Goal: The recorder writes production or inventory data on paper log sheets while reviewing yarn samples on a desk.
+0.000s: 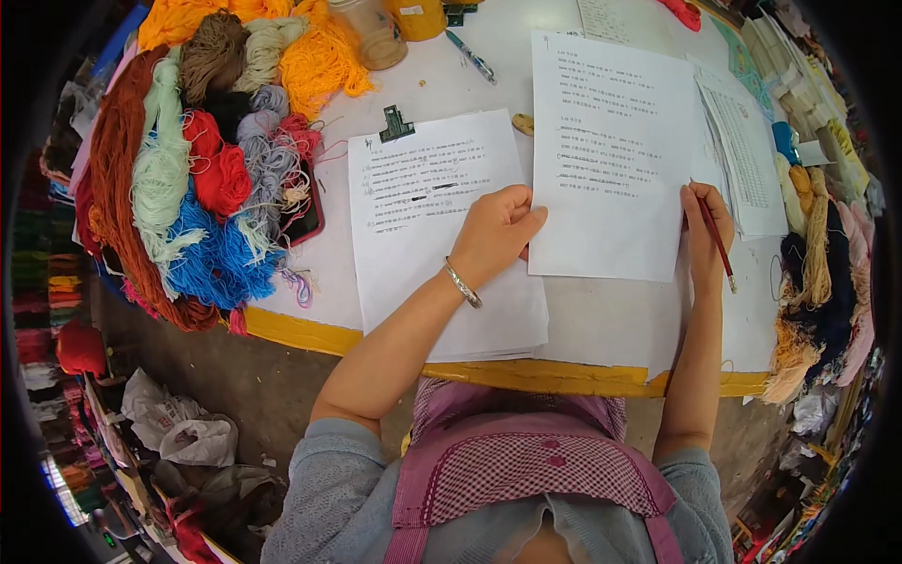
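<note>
A printed white sheet (615, 226) is raised a little above the table, between my two hands. My left hand (498, 235) is closed at its lower left edge, with the thumb pointing toward the sheet and a silver bangle on the wrist. My right hand (705, 226) is closed around a dark red pencil (722, 246) at the sheet's right edge; the pencil slants down to the right. Under my left hand and forearm lies a stack of printed papers (442, 301), its top page marked with handwritten strokes. A dark green binder clip (396, 124) grips that stack's top edge.
Colourful yarn skeins (160, 179) pile up at the left, partly over a phone (305, 214). A clear jar (371, 33) and a pen (472, 56) are at the back. More papers (752, 179) and yarn hanks (817, 254) lie right. The table's yellow edge (564, 377) runs before me.
</note>
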Demonstrator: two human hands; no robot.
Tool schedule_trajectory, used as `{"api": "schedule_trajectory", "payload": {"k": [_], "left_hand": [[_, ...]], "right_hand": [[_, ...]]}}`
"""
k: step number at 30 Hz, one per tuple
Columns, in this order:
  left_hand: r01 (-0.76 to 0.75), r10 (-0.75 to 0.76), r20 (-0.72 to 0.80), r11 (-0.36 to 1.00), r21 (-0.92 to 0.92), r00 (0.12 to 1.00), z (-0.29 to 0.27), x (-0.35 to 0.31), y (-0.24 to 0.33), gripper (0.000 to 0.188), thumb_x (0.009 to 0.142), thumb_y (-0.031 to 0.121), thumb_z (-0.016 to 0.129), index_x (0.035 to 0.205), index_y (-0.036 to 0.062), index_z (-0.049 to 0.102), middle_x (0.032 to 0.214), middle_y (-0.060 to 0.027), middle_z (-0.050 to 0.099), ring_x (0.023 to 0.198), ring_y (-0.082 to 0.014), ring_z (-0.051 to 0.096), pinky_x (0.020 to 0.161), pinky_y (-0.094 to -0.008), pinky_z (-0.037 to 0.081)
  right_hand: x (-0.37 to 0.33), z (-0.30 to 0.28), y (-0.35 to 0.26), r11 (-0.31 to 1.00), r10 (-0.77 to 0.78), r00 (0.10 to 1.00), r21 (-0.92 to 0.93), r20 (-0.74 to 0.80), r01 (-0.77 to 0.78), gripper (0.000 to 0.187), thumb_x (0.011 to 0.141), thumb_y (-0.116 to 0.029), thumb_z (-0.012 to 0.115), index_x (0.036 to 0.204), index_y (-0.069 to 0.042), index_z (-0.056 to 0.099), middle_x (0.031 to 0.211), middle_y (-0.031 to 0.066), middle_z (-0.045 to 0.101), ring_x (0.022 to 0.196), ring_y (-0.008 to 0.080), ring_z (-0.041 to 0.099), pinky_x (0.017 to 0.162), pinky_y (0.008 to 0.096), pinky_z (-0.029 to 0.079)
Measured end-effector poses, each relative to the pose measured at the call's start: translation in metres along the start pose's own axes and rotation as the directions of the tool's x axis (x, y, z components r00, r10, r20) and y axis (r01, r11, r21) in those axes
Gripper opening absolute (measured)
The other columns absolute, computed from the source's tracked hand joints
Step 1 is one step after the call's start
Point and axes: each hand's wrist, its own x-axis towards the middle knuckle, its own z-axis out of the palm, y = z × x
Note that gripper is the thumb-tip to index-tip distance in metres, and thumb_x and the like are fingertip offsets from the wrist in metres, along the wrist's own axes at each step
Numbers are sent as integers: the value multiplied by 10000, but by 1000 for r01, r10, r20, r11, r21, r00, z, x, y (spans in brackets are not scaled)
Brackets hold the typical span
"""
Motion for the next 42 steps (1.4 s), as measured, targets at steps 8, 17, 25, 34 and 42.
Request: {"api": "schedule_trajectory", "payload": {"k": [8, 17, 25, 34, 42], "left_hand": [[-6, 6, -1, 1000, 16, 1000, -1, 0, 0, 198, 947, 129, 588, 1003, -59, 616, 800, -47, 675, 652, -85, 641, 553, -241, 542], [-4, 4, -5, 999, 54, 1000, -3, 2, -2, 192, 943, 146, 611, 1001, -35, 634, 701, 9, 623, 572, -42, 554, 515, -216, 473], [28, -28, -4, 999, 20, 1000, 0, 1, -1, 194, 948, 166, 624, 1010, -17, 643, 729, 12, 631, 620, -56, 586, 560, -216, 505], [10, -10, -8, 1000, -11, 1000, -7, 5, -12, 149, 938, 118, 597, 981, -23, 618, 764, -42, 652, 634, -90, 612, 540, -236, 523], [70, -70, 5, 998, -3, 998, -3, 2, 4, 159, 934, 96, 568, 1032, -12, 631, 769, -9, 660, 641, -62, 599, 570, -207, 507]], "right_hand": [[3, -1, 7, 990, -97, 995, -99, 2, 97, 167, 950, -189, 643, 968, -24, 658, 761, -59, 562, 660, 19, 445, 600, 174, 362], [3, -1, 11, 990, -90, 996, -107, 8, 91, 186, 919, -127, 619, 1035, 17, 639, 857, 0, 620, 800, 71, 529, 777, 196, 432], [5, -2, 19, 993, -69, 998, -94, -6, 68, 188, 914, -127, 624, 1040, 11, 643, 858, -3, 620, 799, 74, 528, 782, 197, 429], [9, 0, 28, 952, -257, 966, -180, -27, 248, 101, 893, -95, 648, 979, -42, 659, 721, 28, 596, 691, 73, 523, 660, 226, 448], [1, -1, 10, 968, -199, 979, -164, -29, 192, 150, 904, -134, 658, 984, -7, 658, 730, 52, 632, 660, 89, 536, 652, 229, 459]]}}
